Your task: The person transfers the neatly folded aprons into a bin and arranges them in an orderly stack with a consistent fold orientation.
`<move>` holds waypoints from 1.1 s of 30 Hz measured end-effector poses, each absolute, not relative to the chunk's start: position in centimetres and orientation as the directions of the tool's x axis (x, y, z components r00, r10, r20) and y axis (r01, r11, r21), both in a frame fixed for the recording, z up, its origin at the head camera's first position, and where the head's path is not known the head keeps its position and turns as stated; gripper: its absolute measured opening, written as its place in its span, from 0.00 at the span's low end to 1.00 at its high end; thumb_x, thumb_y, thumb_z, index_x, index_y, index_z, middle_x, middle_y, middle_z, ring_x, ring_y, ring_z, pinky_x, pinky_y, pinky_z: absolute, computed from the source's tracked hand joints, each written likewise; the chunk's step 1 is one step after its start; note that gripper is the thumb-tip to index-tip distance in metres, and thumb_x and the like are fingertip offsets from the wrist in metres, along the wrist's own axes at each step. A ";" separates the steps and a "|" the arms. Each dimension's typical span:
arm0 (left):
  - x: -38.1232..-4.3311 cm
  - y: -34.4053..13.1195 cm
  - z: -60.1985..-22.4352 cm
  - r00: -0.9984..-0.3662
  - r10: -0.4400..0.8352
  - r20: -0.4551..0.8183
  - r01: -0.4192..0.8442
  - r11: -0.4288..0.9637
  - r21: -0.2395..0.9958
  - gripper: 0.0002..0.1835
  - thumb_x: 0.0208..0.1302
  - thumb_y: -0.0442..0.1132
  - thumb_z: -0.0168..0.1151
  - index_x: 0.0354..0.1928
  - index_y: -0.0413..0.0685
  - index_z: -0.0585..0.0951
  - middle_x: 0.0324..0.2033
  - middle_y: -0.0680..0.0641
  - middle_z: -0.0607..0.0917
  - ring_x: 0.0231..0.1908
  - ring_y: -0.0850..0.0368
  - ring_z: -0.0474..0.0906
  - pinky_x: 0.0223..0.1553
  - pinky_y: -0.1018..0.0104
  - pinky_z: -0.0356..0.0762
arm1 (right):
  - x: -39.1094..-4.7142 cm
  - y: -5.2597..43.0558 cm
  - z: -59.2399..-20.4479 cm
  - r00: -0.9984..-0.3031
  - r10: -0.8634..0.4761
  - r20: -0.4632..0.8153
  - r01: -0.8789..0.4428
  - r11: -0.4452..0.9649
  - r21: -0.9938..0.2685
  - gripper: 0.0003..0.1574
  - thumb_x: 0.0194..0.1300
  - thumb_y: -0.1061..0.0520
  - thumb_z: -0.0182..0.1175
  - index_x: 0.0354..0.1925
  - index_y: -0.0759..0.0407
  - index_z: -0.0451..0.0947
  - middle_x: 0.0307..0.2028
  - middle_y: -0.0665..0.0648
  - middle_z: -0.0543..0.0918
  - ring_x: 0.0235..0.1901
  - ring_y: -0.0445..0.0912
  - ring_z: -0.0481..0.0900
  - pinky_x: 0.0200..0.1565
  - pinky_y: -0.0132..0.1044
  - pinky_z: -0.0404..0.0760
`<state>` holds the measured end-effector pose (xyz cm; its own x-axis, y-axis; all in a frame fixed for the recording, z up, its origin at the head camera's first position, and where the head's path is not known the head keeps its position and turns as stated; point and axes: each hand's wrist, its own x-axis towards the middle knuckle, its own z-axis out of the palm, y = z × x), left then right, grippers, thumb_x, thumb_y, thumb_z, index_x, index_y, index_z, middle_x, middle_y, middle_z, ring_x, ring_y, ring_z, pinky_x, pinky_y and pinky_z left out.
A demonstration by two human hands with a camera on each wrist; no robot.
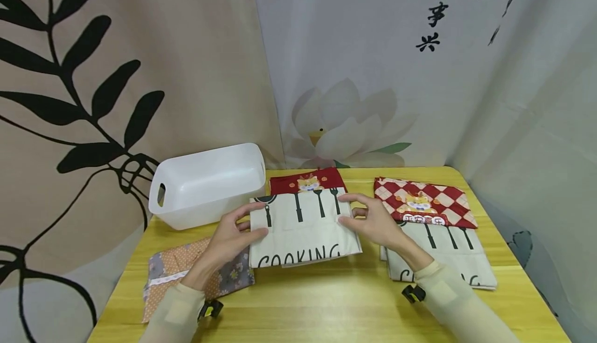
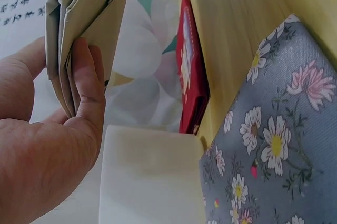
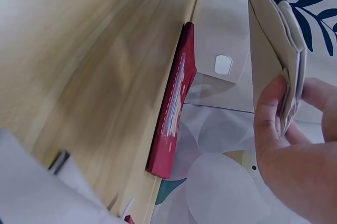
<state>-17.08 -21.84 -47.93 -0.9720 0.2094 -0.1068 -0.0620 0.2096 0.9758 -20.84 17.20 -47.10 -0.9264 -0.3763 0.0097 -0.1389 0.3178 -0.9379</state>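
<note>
A folded white cloth (image 1: pixel 303 231), printed with dark cutlery and the word COOKING, is held up over the table. My left hand (image 1: pixel 228 242) pinches its left edge between thumb and fingers. At the opposite edge, my right hand (image 1: pixel 373 221) grips it the same way. Both wrist views show the stacked layers of the cloth (image 2: pixel 89 19) between thumb and fingers, raised off the tabletop. Behind it lies a folded red cloth (image 1: pixel 308 181) with a cartoon dog, partly hidden. Under my left forearm is a folded grey floral and orange dotted cloth (image 1: pixel 233 275).
A white plastic bin (image 1: pixel 205 211) with a handle hole stands at the back left. On the right, a red checked folded cloth (image 1: pixel 424 203) overlaps another white cutlery-print cloth (image 1: pixel 448 257). The wooden table (image 1: pixel 298 306) ends against hanging curtains (image 1: pixel 354 47).
</note>
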 end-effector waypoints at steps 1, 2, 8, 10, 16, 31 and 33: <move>-17.1 -21.9 -47.9 -0.972 0.211 -0.103 -0.058 0.208 0.976 0.36 0.72 0.33 0.77 0.79 0.57 0.78 0.79 0.38 0.76 0.56 0.48 0.92 0.47 0.61 0.95 | -20.9 17.2 -47.0 -0.927 -0.375 0.011 -0.141 0.323 -0.936 0.32 0.74 0.56 0.77 0.73 0.51 0.82 0.45 0.64 0.88 0.34 0.44 0.86 0.31 0.31 0.83; -17.2 -21.9 -47.9 -0.972 0.211 -0.098 -0.053 0.209 0.977 0.36 0.72 0.33 0.77 0.79 0.57 0.78 0.79 0.37 0.77 0.56 0.47 0.93 0.47 0.61 0.95 | -21.0 17.1 -47.0 -0.928 -0.373 0.013 -0.144 0.327 -0.934 0.32 0.74 0.55 0.77 0.73 0.50 0.82 0.43 0.63 0.87 0.33 0.44 0.86 0.30 0.31 0.81; -17.3 -22.4 -47.5 -0.976 0.195 -0.093 -0.048 0.223 0.974 0.36 0.73 0.34 0.77 0.80 0.56 0.78 0.80 0.37 0.74 0.59 0.46 0.92 0.48 0.62 0.95 | -21.5 16.6 -46.7 -0.927 -0.374 0.015 -0.144 0.318 -0.937 0.32 0.75 0.55 0.77 0.73 0.50 0.82 0.47 0.64 0.88 0.36 0.45 0.88 0.33 0.32 0.86; -17.3 -22.6 -47.4 -0.978 0.188 -0.095 -0.049 0.234 0.971 0.36 0.73 0.34 0.77 0.80 0.56 0.78 0.80 0.37 0.74 0.57 0.48 0.93 0.47 0.62 0.95 | -21.7 16.4 -46.7 -0.926 -0.377 0.010 -0.134 0.304 -0.943 0.32 0.75 0.55 0.76 0.73 0.51 0.82 0.49 0.65 0.88 0.38 0.46 0.89 0.35 0.33 0.89; -17.3 -23.1 -47.1 -0.980 0.178 -0.087 -0.040 0.256 0.966 0.36 0.73 0.35 0.76 0.80 0.57 0.77 0.81 0.38 0.73 0.52 0.51 0.92 0.43 0.63 0.94 | -22.0 15.8 -46.5 -0.930 -0.367 0.002 -0.123 0.306 -0.944 0.32 0.74 0.56 0.77 0.73 0.50 0.82 0.39 0.61 0.88 0.36 0.46 0.88 0.34 0.32 0.86; -17.2 -24.1 -46.7 -0.989 0.143 -0.048 -0.012 0.241 0.971 0.36 0.73 0.33 0.76 0.81 0.51 0.77 0.74 0.35 0.78 0.52 0.63 0.93 0.48 0.64 0.95 | -22.9 14.5 -45.9 -0.923 -0.385 0.015 -0.145 0.312 -0.939 0.33 0.74 0.55 0.77 0.73 0.51 0.82 0.36 0.60 0.89 0.35 0.45 0.87 0.35 0.30 0.84; -17.2 -24.3 -46.4 -0.990 0.136 -0.047 -0.013 0.242 0.970 0.36 0.73 0.33 0.76 0.81 0.51 0.76 0.73 0.34 0.79 0.52 0.63 0.93 0.48 0.63 0.95 | -23.0 14.3 -45.6 -0.921 -0.388 0.017 -0.147 0.308 -0.940 0.33 0.74 0.56 0.77 0.74 0.52 0.82 0.38 0.61 0.90 0.36 0.46 0.88 0.37 0.31 0.86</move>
<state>-17.19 -24.34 -46.45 -0.9896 0.1360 -0.0474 -0.0132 0.2423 0.9701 -23.00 14.26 -45.63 -0.9214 -0.3883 0.0169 -0.1472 0.3085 -0.9398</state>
